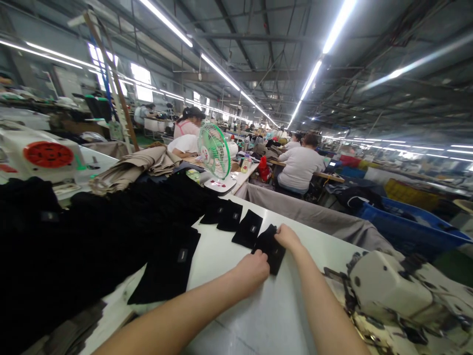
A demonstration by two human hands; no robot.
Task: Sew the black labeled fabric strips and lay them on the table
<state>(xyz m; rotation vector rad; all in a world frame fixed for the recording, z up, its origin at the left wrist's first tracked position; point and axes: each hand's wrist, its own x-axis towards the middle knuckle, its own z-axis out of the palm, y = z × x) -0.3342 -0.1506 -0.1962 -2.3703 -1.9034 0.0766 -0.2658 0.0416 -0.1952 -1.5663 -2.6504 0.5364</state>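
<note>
hands pinching black cloth piece | black pile left | green fan beyond | sewing machine right

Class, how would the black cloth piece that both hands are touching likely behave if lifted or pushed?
The black cloth piece is probably light, looking small and thin beside the left hand. It would likely flop when lifted, since the black cloth heap looks slumped. Its flat shape suggests sliding or wrinkling on the white tabletop, not rolling.
</note>
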